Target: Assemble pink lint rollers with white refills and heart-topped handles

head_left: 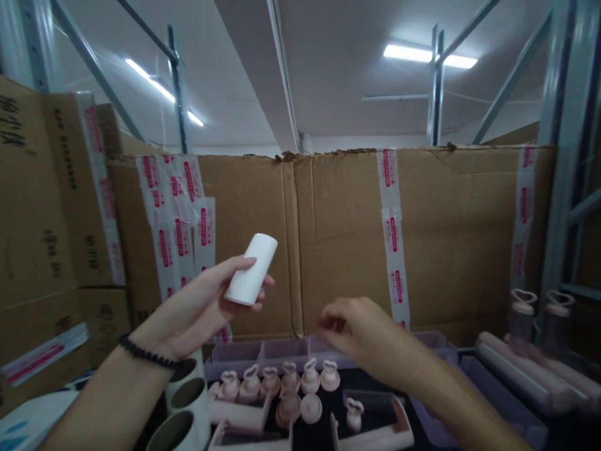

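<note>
Raised in front of the cardboard, my left hand point(230, 304) is closed round a smooth white cylinder point(252, 269), which tilts to the right. A black beaded bracelet point(148, 356) circles that wrist. My right hand point(350, 322) hovers to the right, apart from the cylinder. Its fingers look curled but motion smears them, and I see nothing clear in them. Below the hands stand several pink pieces with heart-shaped loops point(310, 379). Pink handle-like parts with clear covers point(375, 435) lie nearer to me. White tubes with brown cores point(190, 398) stand upright under my left forearm.
A tall cardboard wall point(342, 244) with strips of printed tape closes off the back. Cardboard boxes point(37, 207) stand at the left. Translucent purple bins point(282, 351) sit behind the pink pieces. Pink rollers point(516, 369) lie at the right, by a metal rack post point(558, 156).
</note>
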`<state>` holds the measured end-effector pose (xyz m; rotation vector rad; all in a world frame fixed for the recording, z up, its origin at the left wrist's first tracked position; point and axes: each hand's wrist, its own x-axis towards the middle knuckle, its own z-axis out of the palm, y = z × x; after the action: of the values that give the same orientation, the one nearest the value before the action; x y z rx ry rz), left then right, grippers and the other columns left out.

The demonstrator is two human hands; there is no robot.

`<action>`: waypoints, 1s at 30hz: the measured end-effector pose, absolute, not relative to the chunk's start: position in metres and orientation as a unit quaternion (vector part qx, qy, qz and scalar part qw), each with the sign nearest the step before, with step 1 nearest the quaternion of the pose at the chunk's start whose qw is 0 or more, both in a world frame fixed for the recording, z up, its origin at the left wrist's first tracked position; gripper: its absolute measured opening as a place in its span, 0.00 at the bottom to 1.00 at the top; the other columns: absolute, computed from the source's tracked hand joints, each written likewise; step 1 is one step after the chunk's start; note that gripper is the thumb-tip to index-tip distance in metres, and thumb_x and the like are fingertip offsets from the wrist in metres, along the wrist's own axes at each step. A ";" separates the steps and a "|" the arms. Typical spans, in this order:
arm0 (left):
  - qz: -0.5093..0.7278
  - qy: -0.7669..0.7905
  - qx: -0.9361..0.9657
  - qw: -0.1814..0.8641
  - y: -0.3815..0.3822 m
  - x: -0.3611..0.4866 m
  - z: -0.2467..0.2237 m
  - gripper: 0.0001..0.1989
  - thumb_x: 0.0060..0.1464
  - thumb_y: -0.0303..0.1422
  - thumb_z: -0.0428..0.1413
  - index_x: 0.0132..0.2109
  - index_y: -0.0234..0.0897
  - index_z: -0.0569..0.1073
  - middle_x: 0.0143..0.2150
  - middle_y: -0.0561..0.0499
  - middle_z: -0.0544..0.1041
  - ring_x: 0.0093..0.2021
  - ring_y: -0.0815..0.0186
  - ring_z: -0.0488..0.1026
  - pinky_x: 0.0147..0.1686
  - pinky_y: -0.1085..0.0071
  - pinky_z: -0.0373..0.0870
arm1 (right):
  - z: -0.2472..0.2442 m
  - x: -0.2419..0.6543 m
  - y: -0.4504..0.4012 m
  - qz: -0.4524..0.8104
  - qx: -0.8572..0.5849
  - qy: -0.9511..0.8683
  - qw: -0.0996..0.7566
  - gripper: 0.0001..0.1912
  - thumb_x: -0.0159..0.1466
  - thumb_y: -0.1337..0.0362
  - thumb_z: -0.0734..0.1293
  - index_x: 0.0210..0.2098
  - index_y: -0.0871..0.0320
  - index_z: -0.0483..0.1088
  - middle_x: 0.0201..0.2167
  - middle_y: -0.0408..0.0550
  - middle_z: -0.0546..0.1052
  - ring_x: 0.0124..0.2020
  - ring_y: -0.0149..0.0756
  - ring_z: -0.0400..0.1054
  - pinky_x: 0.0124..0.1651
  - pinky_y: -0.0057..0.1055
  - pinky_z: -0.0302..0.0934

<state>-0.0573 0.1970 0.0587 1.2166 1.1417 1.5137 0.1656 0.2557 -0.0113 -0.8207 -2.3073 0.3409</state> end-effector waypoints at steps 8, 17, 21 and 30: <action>0.331 0.573 0.741 0.116 0.189 -0.058 0.058 0.22 0.54 0.53 0.57 0.39 0.38 0.78 0.26 0.53 0.74 0.24 0.68 0.66 0.19 0.76 0.55 | -0.072 0.129 0.256 0.092 -0.364 -0.921 0.099 0.13 0.50 0.74 0.70 0.33 0.55 0.82 0.35 0.52 0.84 0.37 0.46 0.79 0.31 0.30 0.58; 0.130 0.511 0.839 0.138 0.177 -0.041 0.055 0.18 0.53 0.49 0.58 0.40 0.40 0.80 0.31 0.51 0.79 0.27 0.63 0.73 0.21 0.75 0.61 | -0.100 0.117 0.262 0.062 -0.303 -0.948 0.078 0.09 0.55 0.71 0.68 0.32 0.57 0.81 0.33 0.51 0.84 0.35 0.42 0.77 0.33 0.28 0.60; 0.183 0.516 0.835 0.046 0.161 -0.031 0.069 0.19 0.53 0.51 0.58 0.37 0.40 0.80 0.28 0.55 0.75 0.26 0.67 0.69 0.21 0.78 0.59 | -0.106 0.115 0.262 0.063 -0.278 -0.955 0.081 0.12 0.54 0.75 0.65 0.30 0.59 0.81 0.31 0.49 0.84 0.35 0.39 0.77 0.33 0.26 0.60; 0.441 0.505 0.738 0.080 0.112 0.006 0.065 0.23 0.56 0.53 0.54 0.33 0.36 0.73 0.22 0.58 0.69 0.18 0.75 0.63 0.16 0.82 0.55 | -0.059 0.144 0.257 0.098 -0.273 -0.943 0.164 0.06 0.54 0.70 0.69 0.30 0.59 0.80 0.29 0.48 0.83 0.31 0.37 0.75 0.31 0.26 0.59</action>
<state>0.0056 0.1123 0.0654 2.2070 1.5108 1.3183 0.1441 0.2575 -0.0594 -0.7774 -2.6882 0.2802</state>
